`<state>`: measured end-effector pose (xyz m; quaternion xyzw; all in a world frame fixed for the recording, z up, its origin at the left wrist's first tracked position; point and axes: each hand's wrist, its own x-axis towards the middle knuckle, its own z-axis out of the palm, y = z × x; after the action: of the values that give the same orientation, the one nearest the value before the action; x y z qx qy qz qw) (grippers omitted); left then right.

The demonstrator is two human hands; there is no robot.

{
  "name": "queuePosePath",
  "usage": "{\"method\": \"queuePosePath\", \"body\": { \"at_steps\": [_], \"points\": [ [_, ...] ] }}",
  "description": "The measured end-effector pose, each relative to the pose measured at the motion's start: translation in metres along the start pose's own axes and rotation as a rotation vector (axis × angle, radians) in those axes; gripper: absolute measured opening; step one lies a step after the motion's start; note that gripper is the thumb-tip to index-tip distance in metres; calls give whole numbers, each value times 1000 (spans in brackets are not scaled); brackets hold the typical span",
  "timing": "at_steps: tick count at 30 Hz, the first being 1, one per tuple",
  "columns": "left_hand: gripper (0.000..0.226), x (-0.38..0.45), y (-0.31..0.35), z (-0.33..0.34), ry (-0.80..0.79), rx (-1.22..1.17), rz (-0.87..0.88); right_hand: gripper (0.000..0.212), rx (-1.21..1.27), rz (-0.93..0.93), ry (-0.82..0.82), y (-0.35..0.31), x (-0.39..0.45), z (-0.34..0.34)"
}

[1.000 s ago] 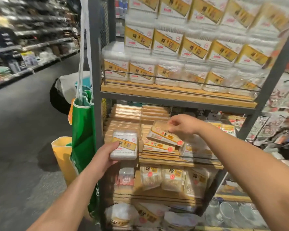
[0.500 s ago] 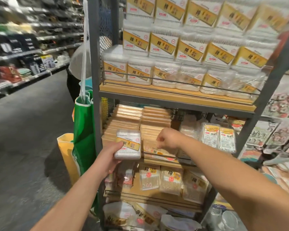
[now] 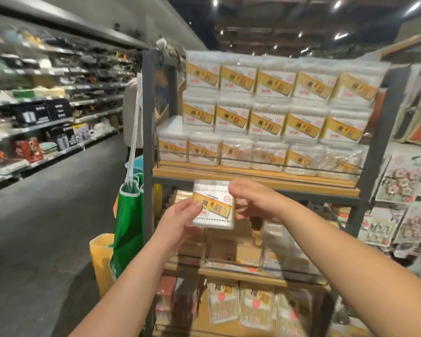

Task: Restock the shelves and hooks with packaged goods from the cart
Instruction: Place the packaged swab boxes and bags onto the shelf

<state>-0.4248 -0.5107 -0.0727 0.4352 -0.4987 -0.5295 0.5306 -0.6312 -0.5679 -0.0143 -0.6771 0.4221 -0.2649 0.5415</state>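
Both hands point(image 3: 178, 218) point(image 3: 253, 203) hold cotton-swab box point(image 3: 213, 206) before shelf point(image 3: 253, 177).

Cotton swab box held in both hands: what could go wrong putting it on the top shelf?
The cotton swab box is pinched only at its edges by the left hand and right hand, so it may slip. The stacked boxes rise well above the wire rail; a nudge could topple them.

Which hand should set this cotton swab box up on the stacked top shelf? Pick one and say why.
Right, probably. The right hand pinches the cotton swab box by its upper right corner, nearest the top shelf. The left hand grips the box's lower left side, farther below the shelf.
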Motion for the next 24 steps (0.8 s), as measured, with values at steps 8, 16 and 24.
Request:
{"method": "queuePosePath", "body": {
  "at_steps": [8,16,24],
  "points": [
    [47,24,78,10,-17,131,181,52,-92,-157,193,-72,-12,-11],
    [37,58,152,49,-94,227,306,47,-136,-285,418,-137,-25,-55],
    [44,106,230,71,117,191,566,57,-226,-496,750,-235,-30,-129]
  ]
}}
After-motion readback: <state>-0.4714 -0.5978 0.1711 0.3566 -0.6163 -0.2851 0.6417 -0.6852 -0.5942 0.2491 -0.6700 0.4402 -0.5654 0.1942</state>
